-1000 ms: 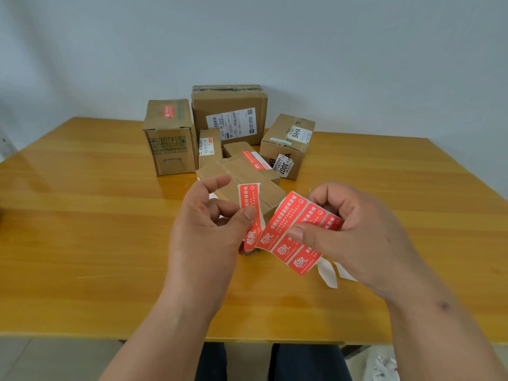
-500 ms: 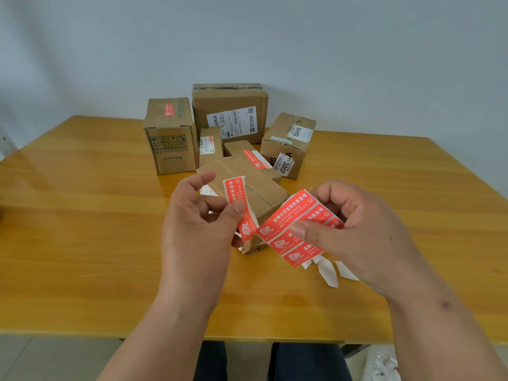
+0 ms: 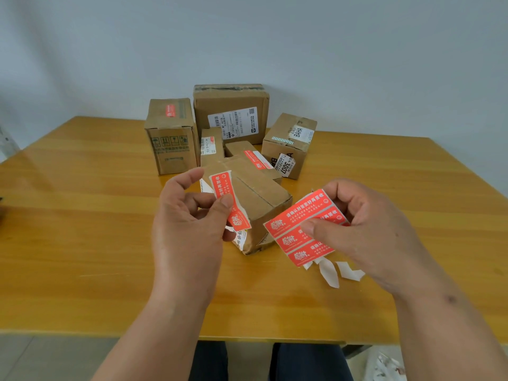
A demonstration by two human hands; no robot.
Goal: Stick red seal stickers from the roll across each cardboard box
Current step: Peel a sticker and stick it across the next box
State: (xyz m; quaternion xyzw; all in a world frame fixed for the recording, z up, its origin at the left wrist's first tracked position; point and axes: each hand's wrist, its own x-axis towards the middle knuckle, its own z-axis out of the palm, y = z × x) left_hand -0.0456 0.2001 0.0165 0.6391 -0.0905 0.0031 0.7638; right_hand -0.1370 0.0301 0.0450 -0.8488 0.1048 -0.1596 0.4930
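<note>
I observe the left hand [image 3: 187,229] pinching one peeled red seal sticker [image 3: 229,200] between thumb and fingers, held upright in the air just in front of the nearest cardboard box [image 3: 257,204]. The right hand [image 3: 365,229] grips the sticker strip [image 3: 305,229], thumb pressed on its face, three red labels showing; whether more of the roll sits behind that hand I cannot tell. The two hands are apart, the nearest box between and just beyond them. In my judgement the step in hand is laying the peeled sticker across that box's centre seam [image 3: 254,192]. To do it well I would bring the sticker down flat, set one end first on one flap, then smooth across the seam to the other flap, keeping the adhesive off the fingers. Beyond the hands stand further boxes, all closed, contents not visible: the tall box [image 3: 170,138] beyond the left hand carries a red seal on top; a low box [image 3: 248,154] behind the nearest one carries one too. Torn backing scraps [image 3: 334,272] lie on the table [image 3: 82,243] under the right hand.
</note>
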